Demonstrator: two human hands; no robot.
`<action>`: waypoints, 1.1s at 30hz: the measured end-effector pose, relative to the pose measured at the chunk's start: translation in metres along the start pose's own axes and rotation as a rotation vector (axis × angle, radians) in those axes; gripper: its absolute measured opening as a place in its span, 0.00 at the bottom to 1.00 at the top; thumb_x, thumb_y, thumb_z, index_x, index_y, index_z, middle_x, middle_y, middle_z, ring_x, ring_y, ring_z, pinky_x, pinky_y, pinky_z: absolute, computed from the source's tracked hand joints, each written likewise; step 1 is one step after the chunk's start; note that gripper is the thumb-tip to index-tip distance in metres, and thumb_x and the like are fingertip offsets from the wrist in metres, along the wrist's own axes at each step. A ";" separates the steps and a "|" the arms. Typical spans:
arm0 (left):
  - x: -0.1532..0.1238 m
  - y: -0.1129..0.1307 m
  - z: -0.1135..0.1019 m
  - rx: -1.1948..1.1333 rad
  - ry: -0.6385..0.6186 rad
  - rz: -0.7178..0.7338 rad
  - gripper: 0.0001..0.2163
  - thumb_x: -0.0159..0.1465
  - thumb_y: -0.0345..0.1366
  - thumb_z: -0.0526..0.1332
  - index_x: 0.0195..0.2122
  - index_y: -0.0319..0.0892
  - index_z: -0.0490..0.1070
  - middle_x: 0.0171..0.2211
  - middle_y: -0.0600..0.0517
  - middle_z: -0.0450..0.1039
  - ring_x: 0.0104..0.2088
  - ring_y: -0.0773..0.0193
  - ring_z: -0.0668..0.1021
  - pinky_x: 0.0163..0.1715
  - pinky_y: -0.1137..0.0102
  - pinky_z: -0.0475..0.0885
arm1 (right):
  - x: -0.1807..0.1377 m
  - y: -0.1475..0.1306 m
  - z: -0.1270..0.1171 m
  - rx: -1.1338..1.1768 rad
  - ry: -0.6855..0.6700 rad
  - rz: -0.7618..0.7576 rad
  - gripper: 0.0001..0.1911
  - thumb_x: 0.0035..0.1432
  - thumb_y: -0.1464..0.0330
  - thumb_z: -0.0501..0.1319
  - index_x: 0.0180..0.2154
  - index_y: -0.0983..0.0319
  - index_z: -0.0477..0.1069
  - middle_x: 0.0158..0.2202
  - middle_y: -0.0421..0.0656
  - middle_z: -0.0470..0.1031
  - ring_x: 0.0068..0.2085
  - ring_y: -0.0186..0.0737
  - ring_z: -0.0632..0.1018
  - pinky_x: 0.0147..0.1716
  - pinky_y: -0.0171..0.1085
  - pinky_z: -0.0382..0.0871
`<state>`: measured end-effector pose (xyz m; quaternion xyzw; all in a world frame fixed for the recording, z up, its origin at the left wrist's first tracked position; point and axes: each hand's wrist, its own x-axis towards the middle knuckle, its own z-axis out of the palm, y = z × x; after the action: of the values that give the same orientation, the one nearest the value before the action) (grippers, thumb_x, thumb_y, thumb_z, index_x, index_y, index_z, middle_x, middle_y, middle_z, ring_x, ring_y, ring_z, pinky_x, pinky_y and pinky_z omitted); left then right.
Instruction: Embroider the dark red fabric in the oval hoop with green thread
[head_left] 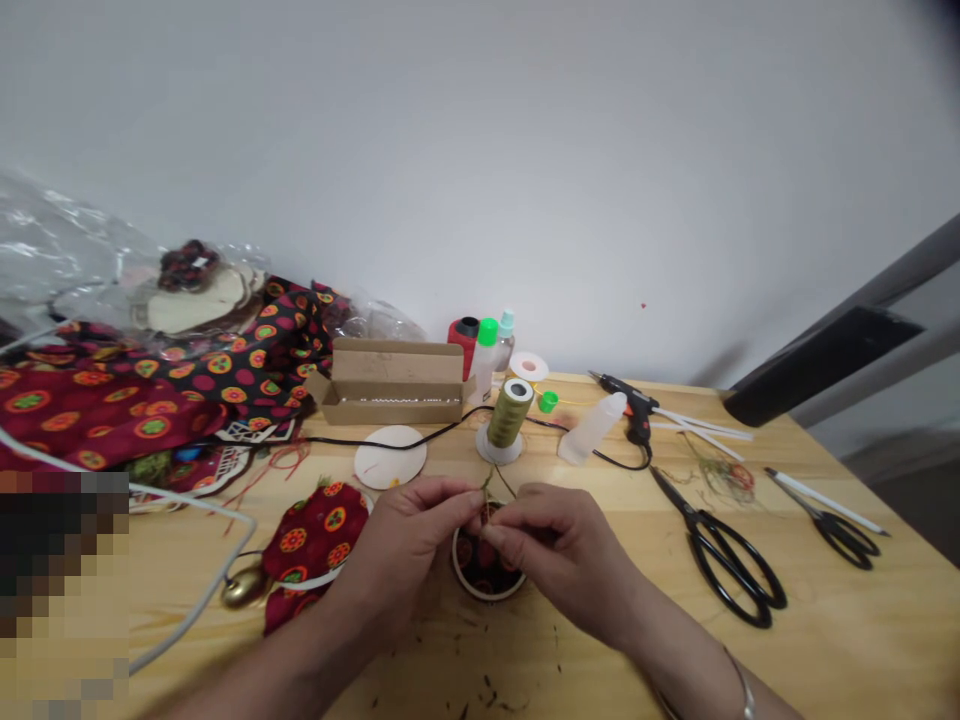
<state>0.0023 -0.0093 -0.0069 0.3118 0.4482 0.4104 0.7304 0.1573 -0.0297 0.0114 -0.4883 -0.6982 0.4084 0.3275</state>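
Note:
My left hand (427, 520) and my right hand (559, 540) meet at the middle of the table, each with thumb and forefinger pinched on olive-green thread (489, 478). Right beneath the fingers lies a round, pale-rimmed piece covered in dark patterned fabric (487, 575), its upper part hidden by my hands. Just behind stands a spool of olive thread (510, 415) on a white base. To the left of my left hand is a red patterned fabric piece (319, 535) with a white edge, beside a brass-coloured bell (245, 586).
Black-handled scissors (724, 560), smaller scissors (840, 535) and a glue gun (634, 405) lie at right. A white squeeze bottle (592, 428) tilts near the spool. An open cardboard box (394, 400) and heaped patterned fabric (112, 405) fill the back left. A white cable (202, 590) loops at left.

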 end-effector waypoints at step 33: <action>0.000 -0.001 0.002 -0.104 -0.090 -0.061 0.04 0.50 0.32 0.67 0.27 0.38 0.75 0.22 0.52 0.75 0.23 0.69 0.75 0.26 0.75 0.69 | 0.011 0.009 0.007 0.463 0.258 0.191 0.10 0.52 0.63 0.60 0.29 0.65 0.73 0.28 0.42 0.72 0.31 0.35 0.72 0.32 0.34 0.65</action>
<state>0.0043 -0.0099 -0.0071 0.2778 0.4023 0.3963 0.7771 0.1516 -0.0198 0.0010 -0.5122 -0.4897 0.5206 0.4762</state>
